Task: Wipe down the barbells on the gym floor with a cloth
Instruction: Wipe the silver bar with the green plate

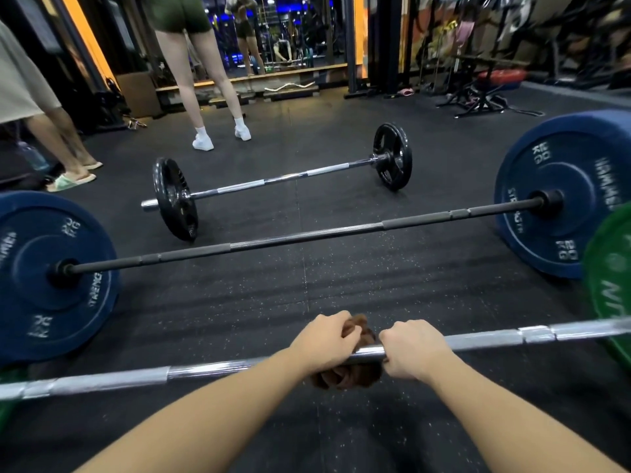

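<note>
Head view, looking down across a black rubber floor (239,302) on which three barbells lie roughly parallel, one behind another.

Near bar (495,337): chrome, running across the near edge of the floor, with a green plate (611,278) at its right end. Both hands are on its middle section. Whether this bar rests on the floor or is raised cannot be told.

Left hand (327,339): fingers curled over the shaft from above, gripping a brown cloth (345,377). The cloth is bunched round the near bar, showing above and below it and touching it.

Right hand (413,346): closed overhand on bare chrome, just beside the cloth on its right. A short shiny stretch of shaft shows between the two hands.

Middle bar (307,235): dark shaft with a blue plate (44,278) on each end, lying mid-floor, well apart from both hands.

Far bar (290,175): chrome, shorter, with a black plate (174,196) on each end, lying toward the far side of the floor.

At the far edge of the floor a person (205,80) in green shorts and white shoes stands facing a mirror (290,35). A second person (51,131) in sandals stands at the left edge
</note>
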The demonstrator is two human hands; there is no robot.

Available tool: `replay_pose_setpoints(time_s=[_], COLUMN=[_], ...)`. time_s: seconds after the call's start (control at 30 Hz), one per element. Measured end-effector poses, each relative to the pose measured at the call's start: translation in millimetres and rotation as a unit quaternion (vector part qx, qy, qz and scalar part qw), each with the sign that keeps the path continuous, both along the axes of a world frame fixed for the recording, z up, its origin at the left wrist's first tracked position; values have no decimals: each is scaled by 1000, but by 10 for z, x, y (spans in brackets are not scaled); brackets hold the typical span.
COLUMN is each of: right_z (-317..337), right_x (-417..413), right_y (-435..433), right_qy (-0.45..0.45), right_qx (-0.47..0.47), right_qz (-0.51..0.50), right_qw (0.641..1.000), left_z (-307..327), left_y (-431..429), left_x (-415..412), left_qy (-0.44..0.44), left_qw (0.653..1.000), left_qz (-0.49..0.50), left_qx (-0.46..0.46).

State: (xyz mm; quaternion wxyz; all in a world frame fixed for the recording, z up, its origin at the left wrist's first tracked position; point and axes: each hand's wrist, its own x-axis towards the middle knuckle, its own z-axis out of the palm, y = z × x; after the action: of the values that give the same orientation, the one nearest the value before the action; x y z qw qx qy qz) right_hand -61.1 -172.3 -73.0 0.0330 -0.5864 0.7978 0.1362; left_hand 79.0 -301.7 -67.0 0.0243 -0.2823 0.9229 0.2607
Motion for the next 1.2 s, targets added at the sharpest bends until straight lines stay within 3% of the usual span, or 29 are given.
replay_pose_setpoints(time_s=[0.2, 0.57, 0.7, 0.87, 1.1, 1.2], right_z=[-30, -65, -72, -35, -51, -88], right_x=[-12, -15, -24, -2, 75, 58], right_y=[30, 3, -1, -11, -15, 13], right_qy=[-1, 10, 9, 8, -20, -8], right_qx=[-11, -5, -5, -7, 3, -8], right_qz=[4, -5, -11, -21, -85, -50], right_qw=[1000, 1000, 1000, 1000, 996, 999], left_z=[-37, 170, 183, 173, 11, -29], left_y=[-222, -871, -587, -156, -61, -225], left_x=[300, 967, 660, 93, 128, 381], left_qy=[8, -157, -121, -72, -14, -11], left_qw=[1000, 985, 977, 975, 997, 999], left_qz=[12, -12, -68, -105, -41, -24], left_qx=[17, -76, -161, -180, -63, -45])
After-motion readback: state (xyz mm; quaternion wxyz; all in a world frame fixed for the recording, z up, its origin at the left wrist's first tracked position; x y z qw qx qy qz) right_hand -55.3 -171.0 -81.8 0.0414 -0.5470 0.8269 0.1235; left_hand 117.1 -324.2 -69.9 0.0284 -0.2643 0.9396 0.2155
